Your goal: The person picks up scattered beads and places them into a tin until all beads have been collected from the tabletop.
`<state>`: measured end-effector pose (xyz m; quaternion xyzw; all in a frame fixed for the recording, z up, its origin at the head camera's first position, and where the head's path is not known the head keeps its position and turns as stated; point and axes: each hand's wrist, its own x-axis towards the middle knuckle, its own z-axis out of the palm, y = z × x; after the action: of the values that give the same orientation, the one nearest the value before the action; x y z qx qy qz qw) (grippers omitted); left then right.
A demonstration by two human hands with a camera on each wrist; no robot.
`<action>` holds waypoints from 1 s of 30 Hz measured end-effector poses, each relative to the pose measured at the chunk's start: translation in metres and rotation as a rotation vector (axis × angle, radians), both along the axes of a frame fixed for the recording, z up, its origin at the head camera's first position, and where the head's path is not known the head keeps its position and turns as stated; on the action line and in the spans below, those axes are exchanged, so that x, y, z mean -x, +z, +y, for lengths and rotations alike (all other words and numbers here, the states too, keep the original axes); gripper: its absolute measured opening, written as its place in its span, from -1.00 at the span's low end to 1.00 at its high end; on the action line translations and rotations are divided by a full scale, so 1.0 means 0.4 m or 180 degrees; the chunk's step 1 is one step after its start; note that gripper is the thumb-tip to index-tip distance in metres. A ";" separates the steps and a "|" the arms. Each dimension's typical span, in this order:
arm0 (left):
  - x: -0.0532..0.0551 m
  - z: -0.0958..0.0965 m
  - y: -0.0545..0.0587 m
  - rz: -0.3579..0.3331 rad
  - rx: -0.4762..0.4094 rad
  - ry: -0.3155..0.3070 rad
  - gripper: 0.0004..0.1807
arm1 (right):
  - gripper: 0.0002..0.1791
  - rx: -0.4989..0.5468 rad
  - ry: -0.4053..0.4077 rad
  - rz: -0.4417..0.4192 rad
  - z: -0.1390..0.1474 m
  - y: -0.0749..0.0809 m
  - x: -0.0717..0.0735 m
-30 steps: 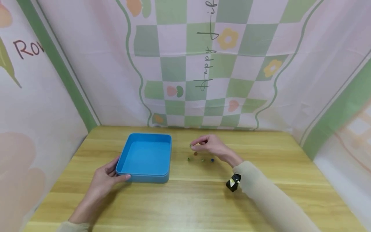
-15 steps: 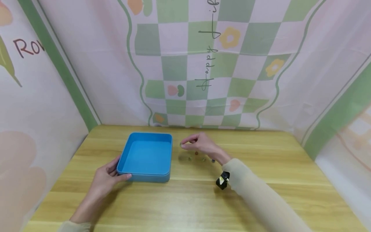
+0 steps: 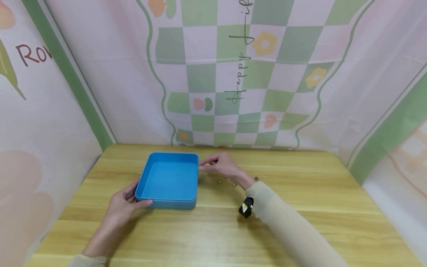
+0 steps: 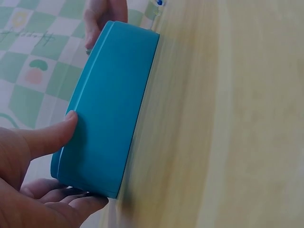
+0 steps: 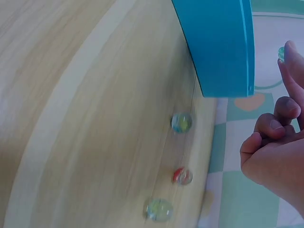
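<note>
My left hand (image 3: 118, 207) grips the near left corner of a square blue box (image 3: 171, 204), its thumb on the front wall and its fingers against the left side. The box is open at the top, and its visible floor is bare. Between thumb and forefinger of my right hand (image 3: 223, 166) is a small greenish glass marble (image 5: 281, 53), just beside the box's right rim. Below that hand, a clear marble with yellow-green inside (image 5: 182, 122), a red-streaked marble (image 5: 183, 175) and another greenish marble (image 5: 159, 210) lie on the table.
The wooden table (image 3: 207, 237) ends at a checkered curtain (image 3: 230, 78). A brownish marble (image 3: 256, 178) lies just beyond my right wrist. In the left wrist view, a blue marble (image 4: 160, 2) shows at the top edge. A black device (image 3: 246, 207) hangs at my right wrist.
My right hand has moved left with the pinched marble, up to the box's right rim. A brownish marble has come into view behind the wrist. The left hand and box have stayed put.
</note>
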<state>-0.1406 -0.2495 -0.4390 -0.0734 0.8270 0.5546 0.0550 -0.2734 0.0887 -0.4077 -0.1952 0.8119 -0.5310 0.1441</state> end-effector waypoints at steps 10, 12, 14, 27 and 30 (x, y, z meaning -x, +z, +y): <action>-0.004 0.001 -0.002 0.0012 -0.0001 0.0026 0.10 | -0.77 0.0109 0.0005 -0.0018 -0.058 -0.005 -0.011; -0.006 0.003 -0.002 0.0009 -0.0005 0.0036 0.10 | -0.77 0.0069 -0.0040 -0.0015 -0.068 -0.008 -0.012; -0.006 0.004 -0.002 0.0011 -0.0004 0.0033 0.10 | -0.78 0.0035 -0.0087 -0.0006 -0.076 -0.012 -0.012; -0.007 0.006 -0.001 0.0045 -0.0024 0.0070 0.07 | -0.78 0.0099 -0.0205 0.0080 -0.125 -0.020 -0.012; -0.008 0.006 -0.001 0.0040 -0.0028 0.0074 0.07 | -0.79 0.0078 -0.0246 0.0108 -0.132 -0.023 -0.014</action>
<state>-0.1374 -0.2470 -0.4392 -0.0793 0.8240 0.5593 0.0437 -0.2678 0.0357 -0.4170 -0.1744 0.8146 -0.5426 0.1073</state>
